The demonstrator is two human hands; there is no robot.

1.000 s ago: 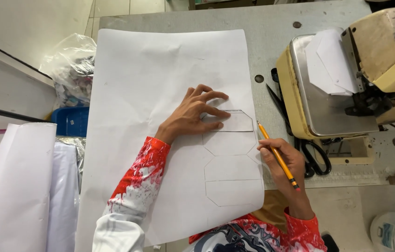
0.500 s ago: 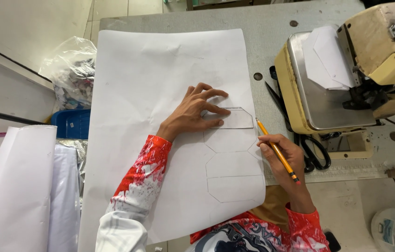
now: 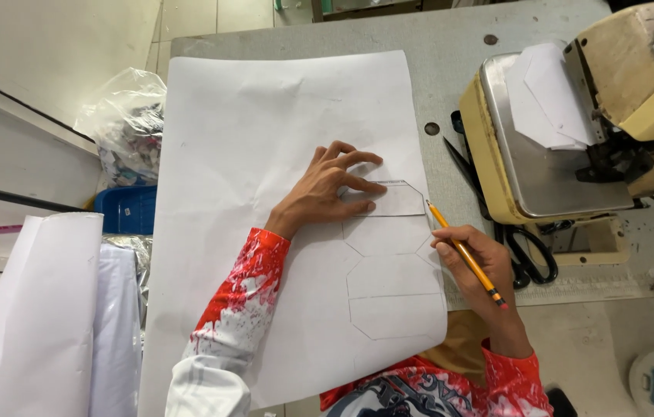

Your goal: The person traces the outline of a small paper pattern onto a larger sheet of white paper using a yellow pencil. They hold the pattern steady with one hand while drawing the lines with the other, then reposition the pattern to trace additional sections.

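A large white paper sheet (image 3: 265,154) lies on the grey table (image 3: 450,46). My left hand (image 3: 327,189) presses a small clear template (image 3: 392,199) flat against the sheet near its right edge, fingers spread. Below the template, several pencil-drawn outlines (image 3: 389,286) with cut corners are stacked down the sheet. My right hand (image 3: 477,266) holds a yellow pencil (image 3: 462,251), its tip resting at the template's right edge.
A cream sewing machine (image 3: 574,131) with folded white paper (image 3: 551,96) on its plate stands at the right. Black scissors (image 3: 524,255) lie by its base. A plastic bag (image 3: 126,123), a blue bin (image 3: 126,208) and white paper rolls (image 3: 41,316) sit at left.
My right hand has lifted slightly, bringing the pencil tip up beside the template's right edge. My left hand stays on the template.
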